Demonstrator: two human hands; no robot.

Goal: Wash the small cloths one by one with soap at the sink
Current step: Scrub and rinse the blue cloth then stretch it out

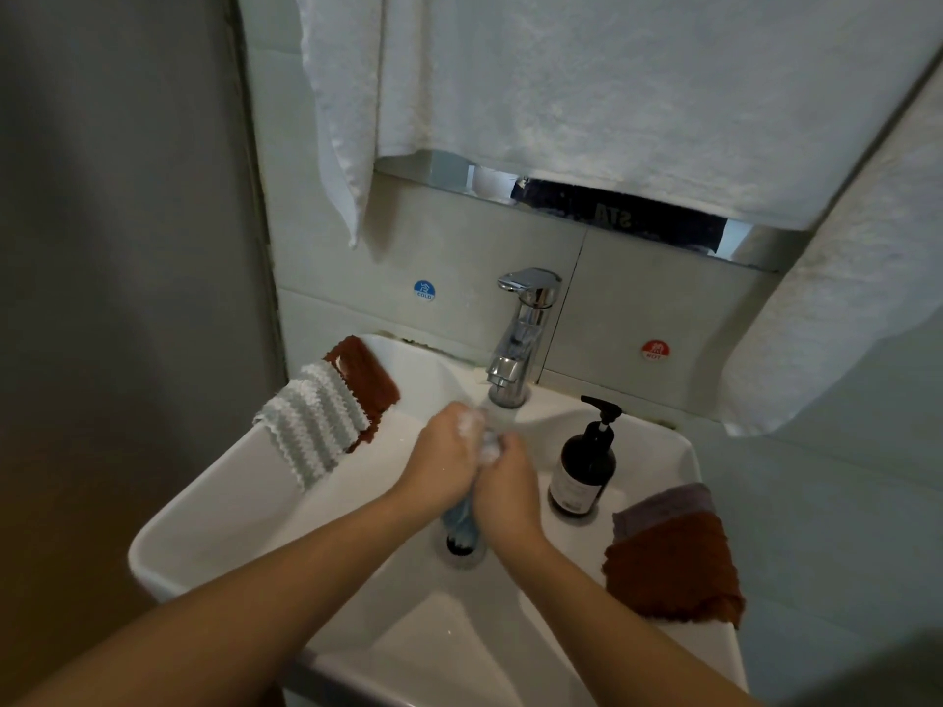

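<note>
Blue cloth (461,523) gripped by left hand (445,461) and right hand (507,484) over sink (214,523)

I count five small cloths: one blue cloth (461,523) in my hands, one grey-and-white striped (306,431), two rust-brown (370,372) (673,568), one grey-purple (663,505). One dark pump soap bottle (584,466), one chrome tap (523,339), two round wall stickers (424,290) (654,350).
</note>
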